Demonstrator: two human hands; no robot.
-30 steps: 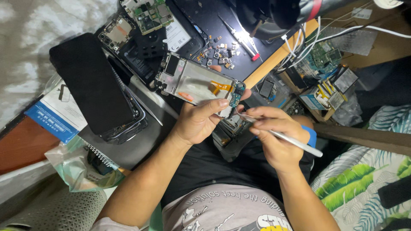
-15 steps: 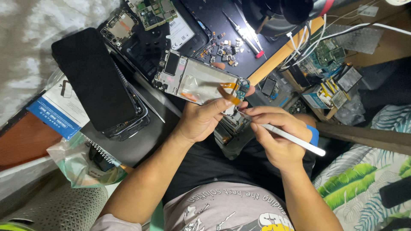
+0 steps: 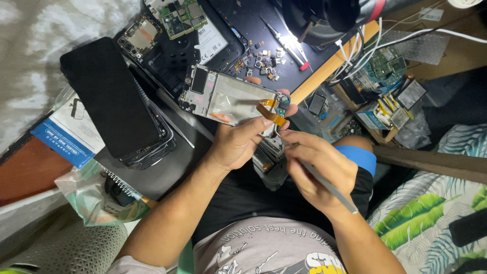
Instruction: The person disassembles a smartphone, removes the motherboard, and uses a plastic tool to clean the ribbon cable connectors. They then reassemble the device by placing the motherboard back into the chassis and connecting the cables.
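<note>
Orange flex ribbon (image 3: 270, 113) is pinched against the opened phone frame (image 3: 228, 99) by the left hand (image 3: 238, 144), held above the lap. A slim tool (image 3: 324, 185) (pen-like) is gripped by the right hand (image 3: 317, 170). Loose small parts (image 3: 261, 58) are scattered on the dark table (image 3: 253, 23) beyond.

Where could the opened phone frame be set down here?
Barest patch: the grey surface between the black slab phone and the left hand. The dark mat is crowded with small loose parts, metal tweezers and circuit boards.
</note>
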